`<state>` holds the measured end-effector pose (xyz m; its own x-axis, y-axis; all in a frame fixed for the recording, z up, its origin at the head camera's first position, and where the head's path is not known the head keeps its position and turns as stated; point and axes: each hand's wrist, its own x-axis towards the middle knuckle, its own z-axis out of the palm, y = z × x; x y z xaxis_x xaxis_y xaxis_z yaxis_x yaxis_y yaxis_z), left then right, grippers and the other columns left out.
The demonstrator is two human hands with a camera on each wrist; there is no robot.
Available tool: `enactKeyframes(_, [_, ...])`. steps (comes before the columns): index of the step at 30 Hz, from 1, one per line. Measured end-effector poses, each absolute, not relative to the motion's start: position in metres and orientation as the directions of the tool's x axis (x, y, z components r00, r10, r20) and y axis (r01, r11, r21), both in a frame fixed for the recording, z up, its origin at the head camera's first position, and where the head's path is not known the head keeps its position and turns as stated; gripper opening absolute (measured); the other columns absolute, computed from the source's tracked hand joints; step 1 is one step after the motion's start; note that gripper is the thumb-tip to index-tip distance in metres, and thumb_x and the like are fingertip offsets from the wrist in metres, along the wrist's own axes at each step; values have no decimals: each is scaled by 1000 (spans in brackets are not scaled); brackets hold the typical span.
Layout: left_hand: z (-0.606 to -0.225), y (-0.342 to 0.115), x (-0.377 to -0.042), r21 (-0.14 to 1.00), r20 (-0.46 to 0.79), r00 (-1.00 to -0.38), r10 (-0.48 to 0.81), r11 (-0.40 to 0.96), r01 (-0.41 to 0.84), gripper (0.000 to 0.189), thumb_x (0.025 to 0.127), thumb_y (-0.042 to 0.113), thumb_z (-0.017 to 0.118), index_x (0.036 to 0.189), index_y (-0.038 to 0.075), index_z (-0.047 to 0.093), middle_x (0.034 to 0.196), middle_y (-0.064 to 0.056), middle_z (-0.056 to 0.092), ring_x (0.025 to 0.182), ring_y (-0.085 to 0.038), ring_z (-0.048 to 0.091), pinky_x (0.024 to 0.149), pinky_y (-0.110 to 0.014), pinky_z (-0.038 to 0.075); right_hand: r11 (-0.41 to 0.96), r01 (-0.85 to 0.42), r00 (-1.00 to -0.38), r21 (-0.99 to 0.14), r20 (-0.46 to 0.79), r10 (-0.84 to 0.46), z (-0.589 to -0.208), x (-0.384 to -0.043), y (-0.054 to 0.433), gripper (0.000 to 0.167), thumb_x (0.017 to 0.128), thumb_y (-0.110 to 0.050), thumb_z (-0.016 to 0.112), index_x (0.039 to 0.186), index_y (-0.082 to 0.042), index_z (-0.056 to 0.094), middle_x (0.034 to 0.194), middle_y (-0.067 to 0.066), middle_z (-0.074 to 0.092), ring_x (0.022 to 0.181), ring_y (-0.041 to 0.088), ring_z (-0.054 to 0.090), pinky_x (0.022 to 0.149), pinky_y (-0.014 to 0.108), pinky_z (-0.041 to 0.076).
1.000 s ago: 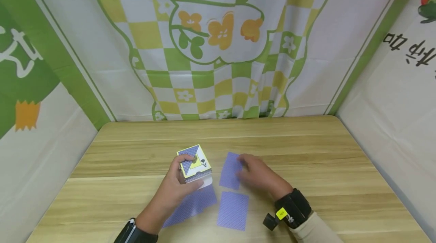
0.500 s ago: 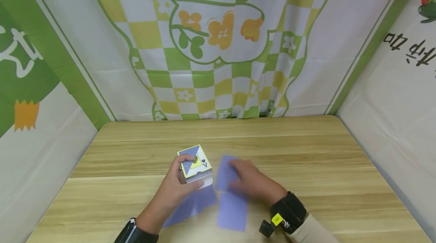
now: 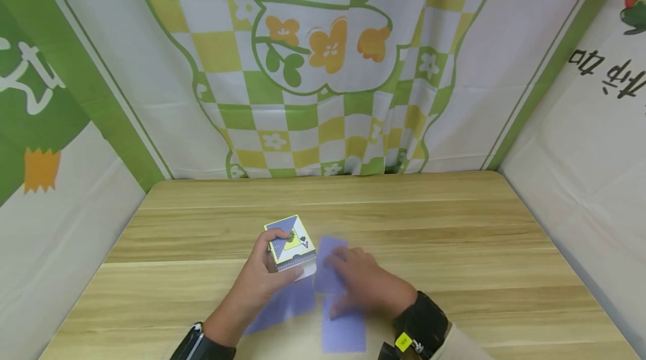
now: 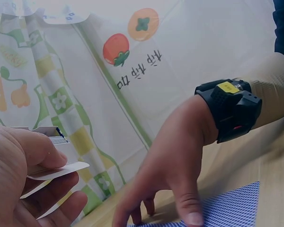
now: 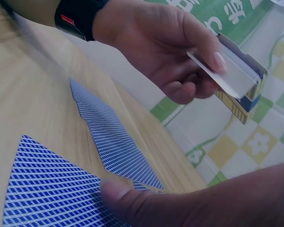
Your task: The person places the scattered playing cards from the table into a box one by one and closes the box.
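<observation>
While the left hand (image 3: 259, 278) gripped the card box (image 3: 290, 243) above the table (image 3: 454, 225), that box showed a white face edged in yellow, with a blue patterned triangle, a yellow central panel, a letter A and a small dark suit mark. Its loose white flap (image 3: 305, 270) pointed towards five o'clock, the thumb against it. Taking the box as the clock's centre in the head view, the overlapping cards (image 3: 282, 307) lay at six o'clock, the far card (image 3: 325, 276) at four and the near card (image 3: 345, 338) at five, all face down, their flat backs finely crosshatched in blue and white. The right hand (image 3: 365, 281), at four o'clock, clasped nothing: its slightly blurred fingers spread over the far card and its thumb lay on the near one.
</observation>
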<state>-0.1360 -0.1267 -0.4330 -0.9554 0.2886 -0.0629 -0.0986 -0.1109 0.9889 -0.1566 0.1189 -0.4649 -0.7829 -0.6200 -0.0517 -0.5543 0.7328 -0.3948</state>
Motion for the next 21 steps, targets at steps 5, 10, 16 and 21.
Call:
enactKeyframes(5, [-433, -127, -136, 992, -48, -949, 312, -99, -82, 70, 84, -7, 68, 135, 15, 26, 128, -32, 51, 105, -26, 68, 83, -32, 59, 723, -602, -757, -341, -47, -652, -461, -150, 117, 80, 65, -52, 89, 134, -25, 59, 139, 3, 52, 122, 26, 49, 100, 47, 42])
enactKeyframes(10, [-432, -126, -135, 993, -45, -950, 310, -87, -76, 70, 84, -8, 68, 136, 15, 26, 128, -32, 51, 104, -26, 68, 82, -32, 59, 713, -604, -746, -355, -61, -663, -456, -146, 115, 67, 67, -48, 90, 126, -31, 62, 137, 2, 53, 116, 22, 49, 96, 41, 43])
enactKeyframes(16, [-432, -126, -135, 993, -69, -953, 294, -74, -94, 70, 84, -7, 69, 136, 15, 28, 133, -34, 48, 108, -28, 66, 83, -31, 58, 691, -613, -727, -384, -70, -683, -455, -145, 112, 55, 69, -41, 90, 117, -33, 65, 119, -8, 54, 101, 12, 46, 88, 30, 41])
enactKeyframes(21, [-432, -127, -134, 991, -72, -949, 307, -85, -102, 70, 86, -4, 70, 137, 14, 27, 139, -34, 43, 113, -31, 64, 86, -31, 58, 693, -610, -718, -385, -103, -689, -455, -144, 111, 52, 72, -37, 88, 118, -33, 66, 117, -10, 53, 101, 10, 46, 87, 28, 41])
